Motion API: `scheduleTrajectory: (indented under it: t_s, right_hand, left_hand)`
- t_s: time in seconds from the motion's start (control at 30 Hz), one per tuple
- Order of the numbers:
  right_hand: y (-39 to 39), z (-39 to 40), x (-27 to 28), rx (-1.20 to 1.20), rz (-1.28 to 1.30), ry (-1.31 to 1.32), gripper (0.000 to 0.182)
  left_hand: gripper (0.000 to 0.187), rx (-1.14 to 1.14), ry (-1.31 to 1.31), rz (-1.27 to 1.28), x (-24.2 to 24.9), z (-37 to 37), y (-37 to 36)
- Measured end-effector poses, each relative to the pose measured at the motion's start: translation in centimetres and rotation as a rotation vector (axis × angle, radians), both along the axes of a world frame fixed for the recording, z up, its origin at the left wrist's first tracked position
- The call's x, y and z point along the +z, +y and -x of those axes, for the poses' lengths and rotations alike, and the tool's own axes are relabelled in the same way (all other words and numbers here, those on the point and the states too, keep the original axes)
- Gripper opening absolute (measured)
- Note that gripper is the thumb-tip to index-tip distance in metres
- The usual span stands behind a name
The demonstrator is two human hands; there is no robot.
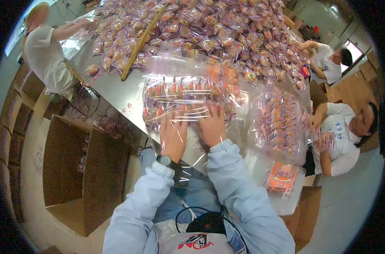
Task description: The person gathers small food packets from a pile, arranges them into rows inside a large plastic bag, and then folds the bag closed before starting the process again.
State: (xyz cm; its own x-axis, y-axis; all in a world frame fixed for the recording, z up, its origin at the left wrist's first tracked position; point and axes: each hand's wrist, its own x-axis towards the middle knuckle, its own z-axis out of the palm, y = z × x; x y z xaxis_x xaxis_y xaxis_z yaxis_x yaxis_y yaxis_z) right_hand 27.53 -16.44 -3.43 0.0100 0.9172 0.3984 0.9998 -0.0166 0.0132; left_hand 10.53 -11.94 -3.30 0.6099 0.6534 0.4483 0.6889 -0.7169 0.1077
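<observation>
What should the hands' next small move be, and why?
Probably a gentle forward push on the packs: the left hand and right hand both rest at the near row, clear film seems to cover them, and the bag appears to have slack beyond the far row.

Packet heap (pixel 218 29) on the table (pixel 116 91), a bag (pixel 186 95) before it — carton (pixel 103 182) at left.

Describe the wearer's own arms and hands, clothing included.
Both arms wear long, loose, pale blue sleeves with gathered cuffs. The left hand and right hand show no gloves. A dark wristwatch sits on the left wrist; none shows on the right. No markings show on the sleeves.
</observation>
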Motion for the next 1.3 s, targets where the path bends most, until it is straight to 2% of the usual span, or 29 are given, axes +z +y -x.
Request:
scheduleTrajectory:
  t_s: [0.13, 0.2, 0.27, 0.33, 0.67, 0.73, 0.83, 0.87, 0.93, 1.0, 1.1, 1.13, 1.23, 1.3]
  right_hand:
    - [0.6, -0.6, 0.4, 0.058, -0.046, 0.09, 0.058]
    - [1.3, -0.5, -0.1, 0.012, -0.022, 0.009, 0.059]
    - [2.3, -0.8, -1.1, -0.033, -0.075, -0.059, 0.056]
    - [2.7, -0.7, -1.3, -0.041, -0.073, 0.03, 0.053]
    - [3.3, -0.6, -1.8, -0.037, -0.186, 0.07, 0.052]
    - [3.3, -0.8, -1.4, -0.033, -0.133, 0.094, 0.051]
    - [3.2, -0.9, -1.2, -0.017, -0.123, 0.12, 0.05]
    - [3.2, -1.0, -1.2, -0.01, -0.131, 0.126, 0.05]
    - [3.2, -1.0, -1.6, -0.022, -0.103, 0.135, 0.049]
    - [3.3, -1.1, -2.0, -0.03, -0.106, 0.114, 0.048]
    - [3.5, -1.0, -2.1, -0.024, -0.147, 0.062, 0.045]
    - [3.6, -1.1, -2.0, -0.013, -0.153, 0.057, 0.045]
    - [2.1, -0.8, -1.0, 0.01, -0.113, 0.075, 0.043]
    - [0.8, 0.2, -0.6, -0.014, -0.137, 0.025, 0.04]
  left_hand:
    - [0.056, 0.015, 0.018, -0.017, -0.8, -0.4, 2.2]
    - [0.059, 0.008, 0.044, 0.071, -0.7, -0.5, 2.5]
    - [0.061, 0.019, 0.047, 0.03, -0.7, -0.7, 3.0]
    - [0.064, 0.053, 0.088, -0.016, -1.2, -0.8, 3.6]
    - [0.051, 0.066, 0.001, -0.038, -3.1, -2.2, 5.5]
    - [0.05, 0.05, -0.034, -0.063, -3.6, -2.3, 5.9]
    - [0.049, 0.135, 0.02, 0.093, -3.1, -3.0, 6.0]
    - [0.039, 0.121, -0.121, -0.026, -4.3, -3.4, 6.2]
    - [0.039, 0.179, -0.23, -0.017, -6.1, -4.0, 7.3]
    - [0.039, 0.083, -0.168, -0.04, -5.9, -3.2, 7.6]
    - [0.04, 0.071, 0.04, 0.28, -1.9, -3.1, 7.0]
    - [0.041, 0.047, -0.024, 0.105, -1.0, -2.6, 6.1]
    - [0.044, -0.021, -0.076, -0.094, -2.6, -2.2, 6.6]
    - [0.048, -0.062, 0.017, -0.158, -2.7, -1.3, 6.2]
